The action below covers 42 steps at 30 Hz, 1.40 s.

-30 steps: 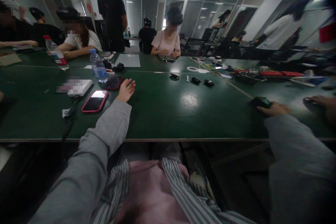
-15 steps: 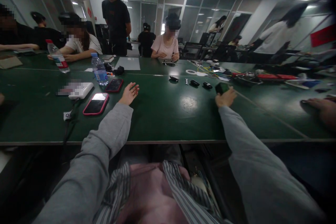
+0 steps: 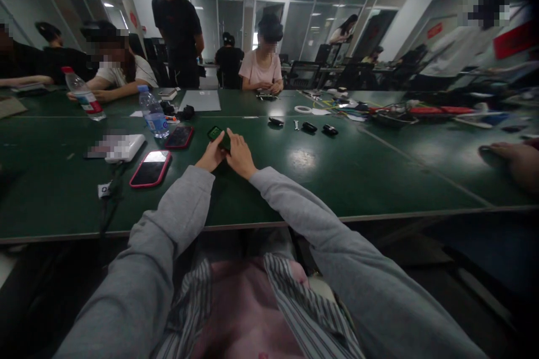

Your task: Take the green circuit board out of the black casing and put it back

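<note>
Both my hands meet over the green table (image 3: pixel 303 179) just ahead of me. Between them is a small dark green device (image 3: pixel 215 133) with a glossy face. My right hand (image 3: pixel 241 155) grips it from the right side. My left hand (image 3: pixel 210 156) closes on it from the left, fingers curled up against it. Both my arms wear grey sleeves. A pink-cased phone (image 3: pixel 150 168) lies face up to the left of my left hand, and a dark phone (image 3: pixel 179 137) lies beyond it.
Two water bottles (image 3: pixel 153 112) and a white box (image 3: pixel 125 147) stand at left. Small black parts (image 3: pixel 309 127), a tape roll (image 3: pixel 302 109) and cables lie farther right. People sit and stand across the table. Another person's hand (image 3: pixel 511 157) rests at the right edge.
My right hand carried the green device from the far right across the table to the middle. My left hand, open before, has closed on it.
</note>
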{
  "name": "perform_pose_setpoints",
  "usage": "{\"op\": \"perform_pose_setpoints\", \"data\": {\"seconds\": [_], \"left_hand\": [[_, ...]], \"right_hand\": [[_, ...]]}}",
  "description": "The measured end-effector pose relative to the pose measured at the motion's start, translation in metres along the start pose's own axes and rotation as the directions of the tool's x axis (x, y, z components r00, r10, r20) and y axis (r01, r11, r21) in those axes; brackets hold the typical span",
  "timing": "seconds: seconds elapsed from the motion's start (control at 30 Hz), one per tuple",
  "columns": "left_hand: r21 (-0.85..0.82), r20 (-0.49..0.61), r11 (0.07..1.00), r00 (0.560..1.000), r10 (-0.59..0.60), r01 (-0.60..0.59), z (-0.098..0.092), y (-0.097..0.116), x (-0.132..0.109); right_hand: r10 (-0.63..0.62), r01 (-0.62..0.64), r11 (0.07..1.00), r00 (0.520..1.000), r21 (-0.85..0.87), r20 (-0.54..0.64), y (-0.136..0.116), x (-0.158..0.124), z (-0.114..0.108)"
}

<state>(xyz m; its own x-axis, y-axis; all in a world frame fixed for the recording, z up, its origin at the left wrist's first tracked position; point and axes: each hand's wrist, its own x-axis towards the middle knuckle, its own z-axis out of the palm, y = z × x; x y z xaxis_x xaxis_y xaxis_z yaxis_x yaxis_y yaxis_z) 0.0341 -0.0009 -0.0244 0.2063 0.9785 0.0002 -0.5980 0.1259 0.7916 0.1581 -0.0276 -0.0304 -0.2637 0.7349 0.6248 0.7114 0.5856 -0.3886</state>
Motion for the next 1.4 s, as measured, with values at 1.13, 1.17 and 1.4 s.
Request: {"op": "perform_pose_setpoints", "data": {"seconds": [1.13,1.17,1.4], "left_hand": [[0.038,0.037,0.994,0.994,-0.106,0.105,0.015,0.019,-0.025],[0.034,0.053,0.993,0.992,-0.110,0.109,0.015,0.020,-0.025],[0.040,0.090,0.992,0.989,-0.119,0.116,0.008,0.017,-0.019]], "right_hand": [[0.389,-0.492,0.318,0.847,0.810,0.362,0.012,-0.005,-0.011],[0.394,-0.494,0.312,0.845,0.811,0.363,0.012,-0.005,-0.011],[0.413,-0.518,0.274,0.824,0.810,0.387,0.013,-0.004,-0.010]]}}
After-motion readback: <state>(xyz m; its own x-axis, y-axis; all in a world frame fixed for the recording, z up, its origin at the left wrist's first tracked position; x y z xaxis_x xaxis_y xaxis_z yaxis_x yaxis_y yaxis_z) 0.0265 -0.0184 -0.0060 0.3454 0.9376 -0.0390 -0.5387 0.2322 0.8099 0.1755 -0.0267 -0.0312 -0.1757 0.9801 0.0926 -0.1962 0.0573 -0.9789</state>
